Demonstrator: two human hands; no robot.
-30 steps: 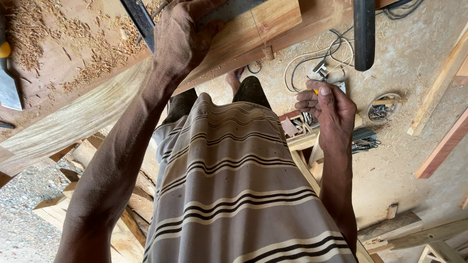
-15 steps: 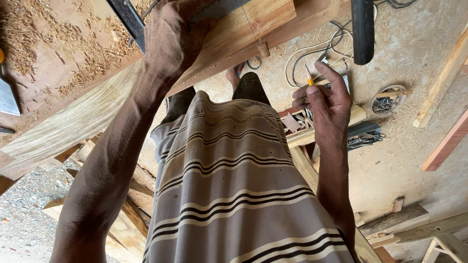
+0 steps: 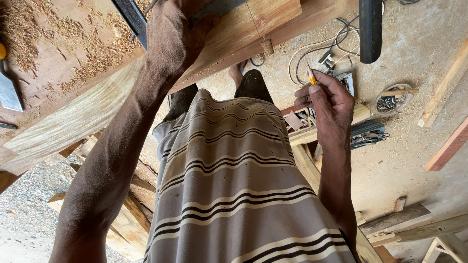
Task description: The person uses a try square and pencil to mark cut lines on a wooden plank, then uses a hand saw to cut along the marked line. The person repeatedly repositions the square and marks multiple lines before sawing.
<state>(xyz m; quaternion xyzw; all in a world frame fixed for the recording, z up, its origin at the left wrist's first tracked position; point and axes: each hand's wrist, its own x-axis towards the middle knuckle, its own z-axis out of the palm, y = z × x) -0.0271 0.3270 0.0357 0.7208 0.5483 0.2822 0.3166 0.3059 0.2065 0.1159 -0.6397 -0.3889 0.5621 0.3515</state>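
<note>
My left hand presses down on a light wooden board that lies on the workbench at the top of the view; a pencil line crosses the board. Part of a dark metal tool lies under my fingers. My right hand hangs off the bench edge to the right, above the floor, fingers closed on a short orange pencil with its tip pointing up. A striped shirt fills the lower middle.
A long pale plank forms the bench edge, with wood shavings on the red surface behind it. On the concrete floor lie a white cable, a round tin of nails, wood offcuts and a dark bar.
My right hand has risen with the pencil toward the board's edge. The left hand stays pressed on the board.
</note>
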